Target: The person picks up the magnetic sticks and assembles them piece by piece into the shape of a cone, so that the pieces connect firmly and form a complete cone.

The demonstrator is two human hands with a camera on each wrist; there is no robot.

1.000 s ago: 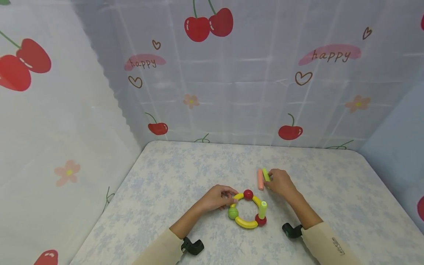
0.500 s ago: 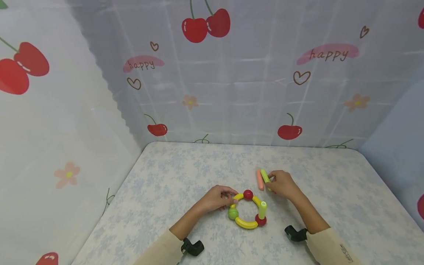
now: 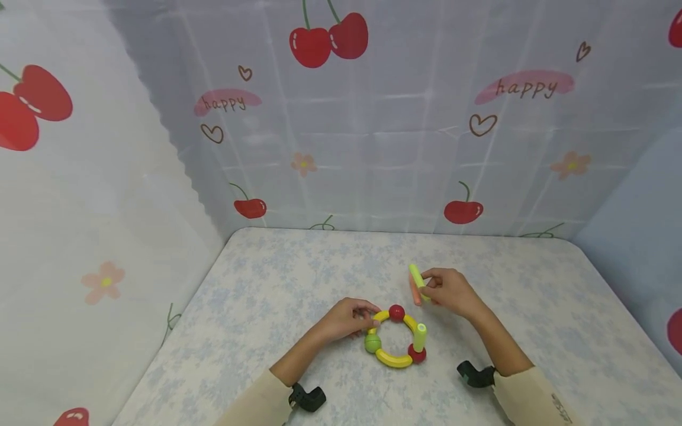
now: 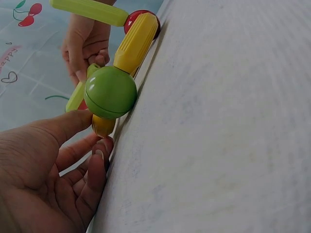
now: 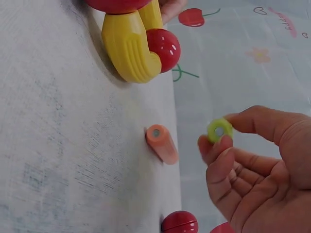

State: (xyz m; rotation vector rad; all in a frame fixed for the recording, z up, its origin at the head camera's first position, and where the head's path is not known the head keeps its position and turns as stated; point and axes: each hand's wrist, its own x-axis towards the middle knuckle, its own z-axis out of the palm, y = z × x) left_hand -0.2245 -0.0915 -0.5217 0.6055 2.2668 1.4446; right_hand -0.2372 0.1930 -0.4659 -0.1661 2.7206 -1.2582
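Observation:
My left hand (image 3: 346, 319) pinches a yellow curved rod (image 4: 103, 125) on the far left of a ring of magnetic sticks and balls lying on the table. Yellow curved rods (image 3: 393, 360) join a green ball (image 3: 372, 343), a red ball (image 3: 396, 312) at the back and another red ball (image 3: 417, 354) at the front right. A light green stick (image 3: 420, 337) stands upright on that front ball. My right hand (image 3: 450, 291) pinches a second light green stick (image 5: 219, 130), lifted off the table. Its end faces the right wrist camera. An orange stick (image 5: 163, 143) lies just beneath, partly covered in the head view.
The patterned tabletop (image 3: 298, 266) ends at a curtain (image 3: 373, 165) printed with cherries. At the bottom of the right wrist view sits a red ball (image 5: 180, 222). A dark wrist camera (image 3: 309, 399) hangs beside the left sleeve, another wrist camera (image 3: 475, 375) by the right.
My right hand has drawn the green stick away from beside the orange one and raised it, now passing over it to the left. The left hand and the ring have stayed put.

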